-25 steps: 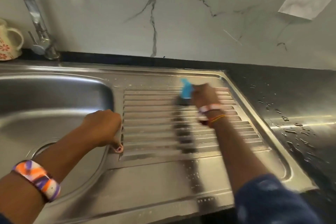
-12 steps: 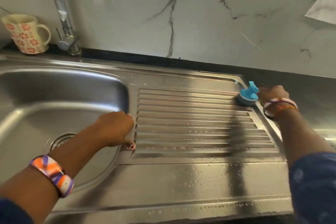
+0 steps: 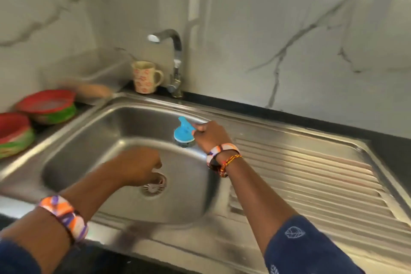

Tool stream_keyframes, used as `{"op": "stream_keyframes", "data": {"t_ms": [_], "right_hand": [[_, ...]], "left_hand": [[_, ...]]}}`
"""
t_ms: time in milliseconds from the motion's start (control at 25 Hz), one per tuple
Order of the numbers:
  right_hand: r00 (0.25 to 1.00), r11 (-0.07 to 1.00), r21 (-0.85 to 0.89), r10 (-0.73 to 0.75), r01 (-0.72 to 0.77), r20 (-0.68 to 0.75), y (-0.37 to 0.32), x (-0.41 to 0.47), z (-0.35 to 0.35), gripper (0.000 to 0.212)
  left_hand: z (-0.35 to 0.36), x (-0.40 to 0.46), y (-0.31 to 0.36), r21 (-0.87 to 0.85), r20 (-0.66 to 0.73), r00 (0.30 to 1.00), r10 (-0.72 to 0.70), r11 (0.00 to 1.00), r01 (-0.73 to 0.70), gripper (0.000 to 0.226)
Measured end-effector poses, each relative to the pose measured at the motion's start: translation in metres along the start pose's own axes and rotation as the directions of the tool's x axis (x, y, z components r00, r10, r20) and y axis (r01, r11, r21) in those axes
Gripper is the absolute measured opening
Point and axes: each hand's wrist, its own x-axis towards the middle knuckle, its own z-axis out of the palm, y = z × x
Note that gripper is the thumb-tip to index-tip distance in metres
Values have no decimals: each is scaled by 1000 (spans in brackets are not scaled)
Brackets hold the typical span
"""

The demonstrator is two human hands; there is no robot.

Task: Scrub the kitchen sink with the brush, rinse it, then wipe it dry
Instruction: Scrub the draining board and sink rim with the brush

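Gripping the blue brush [image 3: 184,132] by its handle, the right hand [image 3: 209,135] sits a little above the middle of the frame, with the round bristle head pressed against the back right wall of the sink [image 3: 93,140] basin, just left of the ridged draining board [image 3: 311,176]. Two bands circle that wrist, one patterned and one of thin orange thread, and a dark blue sleeve with a small leaf print covers the arm at the lower right. The left hand [image 3: 138,167] is curled loosely into a fist over the basin in the centre of the frame, directly above the drain strainer [image 3: 155,187] and partly hiding it; it grasps nothing that shows. An orange, purple and white band wraps the left forearm at the lower left. Behind the basin, at upper centre, a chrome tap [image 3: 175,60] rises from the dark counter edge, and a cream mug [image 3: 145,77] with red flowers stands just to its left. Red and green woven baskets [image 3: 47,107] rest on the counter at the far left, blurred. Marble-veined wall panels fill the upper part of the frame.
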Motion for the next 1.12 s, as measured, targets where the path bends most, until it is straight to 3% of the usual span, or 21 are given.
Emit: {"op": "stream_keyframes", "data": {"t_ms": [200, 400, 520, 680, 880, 1120], "right_hand": [[979, 982, 107, -168, 156, 112, -87, 32, 66, 35], [961, 922, 309, -269, 235, 71, -181, 73, 119, 32], [959, 909, 356, -267, 219, 93, -225, 99, 157, 33], [933, 937, 189, -323, 293, 159, -251, 112, 197, 39], [964, 972, -24, -229, 234, 135, -246, 133, 218, 35], [953, 963, 131, -254, 234, 166, -243, 137, 229, 32]], "left_hand": [[-2, -56, -113, -40, -37, 968, -247, 969, 245, 59], [-13, -69, -212, -19, -140, 917, -373, 927, 374, 54], [-14, -57, -244, -37, -176, 913, -367, 930, 367, 58], [-7, -40, -264, -36, -175, 923, -342, 939, 341, 61], [-9, -41, -278, -16, -185, 922, -341, 939, 344, 52], [-14, -41, -282, 4, -222, 926, -306, 949, 315, 51]]}}
